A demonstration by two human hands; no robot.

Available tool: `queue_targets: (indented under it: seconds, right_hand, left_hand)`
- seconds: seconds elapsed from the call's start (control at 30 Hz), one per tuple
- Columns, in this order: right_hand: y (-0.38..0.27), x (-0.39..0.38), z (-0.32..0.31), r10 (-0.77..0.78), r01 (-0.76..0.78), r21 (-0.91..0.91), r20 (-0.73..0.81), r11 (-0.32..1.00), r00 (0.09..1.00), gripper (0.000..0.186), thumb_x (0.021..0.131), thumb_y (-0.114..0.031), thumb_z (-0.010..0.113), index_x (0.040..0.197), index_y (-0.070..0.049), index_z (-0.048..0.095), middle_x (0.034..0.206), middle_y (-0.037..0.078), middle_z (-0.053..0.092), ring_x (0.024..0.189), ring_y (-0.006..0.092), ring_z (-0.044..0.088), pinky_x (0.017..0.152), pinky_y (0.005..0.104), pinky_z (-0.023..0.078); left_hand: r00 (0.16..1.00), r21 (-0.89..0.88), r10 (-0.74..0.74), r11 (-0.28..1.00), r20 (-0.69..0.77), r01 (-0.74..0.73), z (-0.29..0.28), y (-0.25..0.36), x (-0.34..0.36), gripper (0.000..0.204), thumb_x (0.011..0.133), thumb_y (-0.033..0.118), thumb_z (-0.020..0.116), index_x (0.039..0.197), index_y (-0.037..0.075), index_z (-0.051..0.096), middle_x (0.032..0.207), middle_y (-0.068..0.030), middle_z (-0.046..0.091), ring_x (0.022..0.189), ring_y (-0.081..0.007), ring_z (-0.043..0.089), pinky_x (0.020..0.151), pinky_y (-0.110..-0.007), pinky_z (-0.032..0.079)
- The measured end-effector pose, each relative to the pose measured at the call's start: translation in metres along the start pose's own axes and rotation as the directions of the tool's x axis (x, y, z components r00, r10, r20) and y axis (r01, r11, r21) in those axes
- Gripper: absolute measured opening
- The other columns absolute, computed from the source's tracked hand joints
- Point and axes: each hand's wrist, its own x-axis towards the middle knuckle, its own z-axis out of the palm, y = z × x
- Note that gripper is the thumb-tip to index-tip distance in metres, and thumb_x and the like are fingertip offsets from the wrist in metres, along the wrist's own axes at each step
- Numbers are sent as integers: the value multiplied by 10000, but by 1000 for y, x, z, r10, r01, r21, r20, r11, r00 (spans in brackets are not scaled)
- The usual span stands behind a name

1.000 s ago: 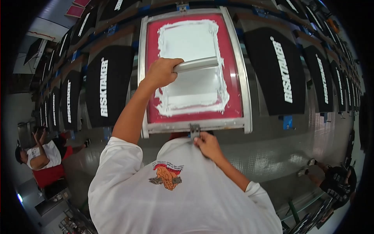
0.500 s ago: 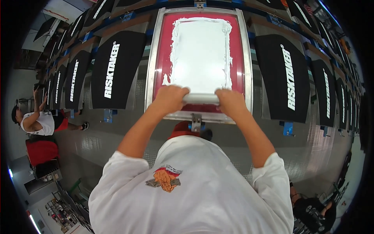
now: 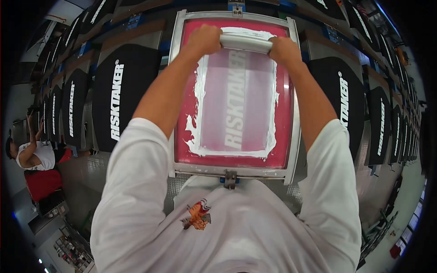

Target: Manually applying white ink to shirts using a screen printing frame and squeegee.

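Observation:
My left hand and my right hand are both closed on the ends of a silver squeegee, near the far edge of a screen-printing screen. The screen's red mesh sits in an aluminium frame. A ridge of white ink surrounds a translucent middle, through which pale lettering shows. Below the frame's near edge is a metal clamp. The squeegee's blade edge against the mesh is hidden by its handle.
Rows of platens with black fabric panels bearing white lettering flank the screen, more on the right. Blue brackets run along the rail behind. A person in a white sleeveless top is at far left by a red cloth.
My right hand left the near clamp and joined my left on the squeegee. Both then moved from the near edge to the far end; the middle's white ink thinned, revealing lettering.

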Motion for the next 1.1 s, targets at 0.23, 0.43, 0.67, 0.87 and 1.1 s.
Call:
queue_targets:
  seconds: [0.23, 0.43, 0.67, 0.87, 1.1]
  right_hand:
    - [-71, -262, 0, -55, 14, 304, 127, 953, 990, 262, 645, -50, 626, 881, -148, 682, 727, 86, 656, 689, 248, 654, 597, 366, 521]
    - [-66, -243, 50, -19, 77, 277, -209, 958, 978, 258, 588, -21, 664, 830, -107, 642, 768, 80, 642, 697, 271, 618, 605, 372, 506]
    - [6, -13, 10, 81, -76, 96, -51, 992, 995, 305, 712, -143, 612, 1010, -166, 673, 831, 120, 673, 779, 309, 652, 681, 416, 524]
    - [-59, -179, -24, 2, -122, 209, 498, 970, 867, 433, 685, -146, 693, 1113, -177, 640, 921, 101, 658, 848, 268, 639, 723, 380, 522]
    - [-72, -258, 36, -15, 65, 374, -135, 925, 991, 353, 549, 20, 676, 874, -116, 679, 822, 93, 661, 744, 276, 633, 634, 375, 519]
  left_hand:
    - [982, -71, 178, 982, 58, -174, -2, 78, -267, 239, 691, 68, 565, 899, 95, 682, 598, -88, 617, 580, -247, 601, 899, -498, 385]
    - [963, -58, 111, 990, -244, -129, 58, 73, -253, 91, 699, 62, 549, 783, 65, 584, 708, -73, 562, 645, -233, 570, 850, -495, 419]
    - [990, 53, 11, 999, -142, -4, 15, 8, -13, 187, 725, 149, 606, 901, 136, 667, 742, -101, 662, 739, -291, 648, 732, -442, 462]
    - [976, -8, 140, 990, 167, -140, -16, 50, -198, 204, 662, 110, 632, 862, 109, 673, 622, -109, 623, 597, -266, 620, 786, -454, 461]
    - [964, -107, 86, 988, -250, -116, 40, 85, -268, 186, 593, -3, 559, 764, 64, 590, 660, -68, 569, 627, -246, 569, 872, -484, 379]
